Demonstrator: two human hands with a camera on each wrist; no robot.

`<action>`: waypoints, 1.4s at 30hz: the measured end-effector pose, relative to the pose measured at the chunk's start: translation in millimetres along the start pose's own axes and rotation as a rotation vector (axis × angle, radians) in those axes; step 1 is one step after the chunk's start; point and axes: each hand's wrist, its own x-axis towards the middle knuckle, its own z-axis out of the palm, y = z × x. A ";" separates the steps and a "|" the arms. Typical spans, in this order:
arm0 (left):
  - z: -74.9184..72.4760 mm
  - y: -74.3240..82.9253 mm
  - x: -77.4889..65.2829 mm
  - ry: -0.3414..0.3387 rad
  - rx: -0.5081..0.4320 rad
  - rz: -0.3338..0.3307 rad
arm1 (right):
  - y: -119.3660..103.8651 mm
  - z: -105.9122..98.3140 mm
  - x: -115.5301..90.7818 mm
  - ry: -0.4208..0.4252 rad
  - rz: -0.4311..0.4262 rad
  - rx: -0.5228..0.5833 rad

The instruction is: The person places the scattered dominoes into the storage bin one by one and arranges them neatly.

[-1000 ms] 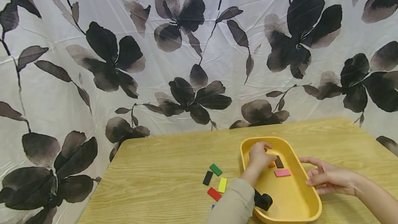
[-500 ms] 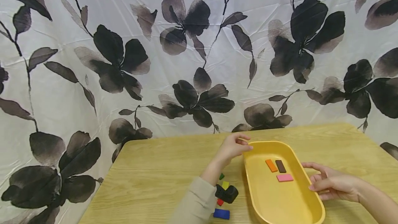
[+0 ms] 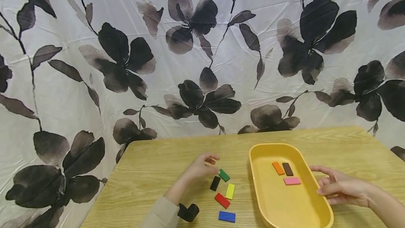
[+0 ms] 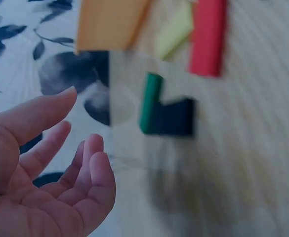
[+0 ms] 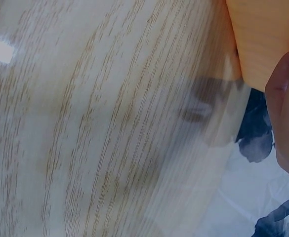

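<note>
My left hand (image 3: 202, 166) hovers over the table with nothing between its loosely bent fingers. Nearest to it are a green block (image 3: 224, 175) and a black block (image 3: 215, 183); in the left wrist view the green block (image 4: 151, 103) lies ahead of the fingertips. Yellow (image 3: 230, 191), red (image 3: 222, 200) and blue blocks (image 3: 226, 216) lie closer to the front. A yellow tray (image 3: 262, 200) stands to the right, with an orange block (image 3: 278, 168), a dark brown block (image 3: 287, 169) and a pink block (image 3: 292, 181) inside. My right hand (image 3: 341, 187) rests against the tray's right side, fingers relaxed.
The wooden table (image 3: 152, 178) reaches back to a white cloth (image 3: 246, 62) with dark flowers. A black wrist camera (image 3: 188, 213) sits on the left wrist. Bare wood lies left of the blocks.
My left hand has left the tray, where the orange block now lies uncovered, and has moved left to the loose blocks. The right hand has stayed at the tray's side.
</note>
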 end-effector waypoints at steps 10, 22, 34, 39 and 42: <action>-2.6 -24.2 -13.6 -0.103 0.095 -0.101 | -0.1 1.0 -1.1 -0.002 -0.009 -0.005; 5.6 -28.8 -10.9 -0.140 0.243 0.011 | -0.3 0.3 -1.4 0.021 0.003 -0.015; 4.0 -30.0 -6.7 -0.132 0.281 0.011 | -1.1 -1.2 0.8 0.033 0.001 -0.020; 0.1 -31.3 -5.1 -0.121 0.168 -0.033 | -0.6 -1.0 -0.4 0.028 -0.003 -0.015; -2.3 -30.3 -5.5 -0.119 0.090 -0.072 | -0.5 -0.7 -0.4 0.014 -0.004 -0.003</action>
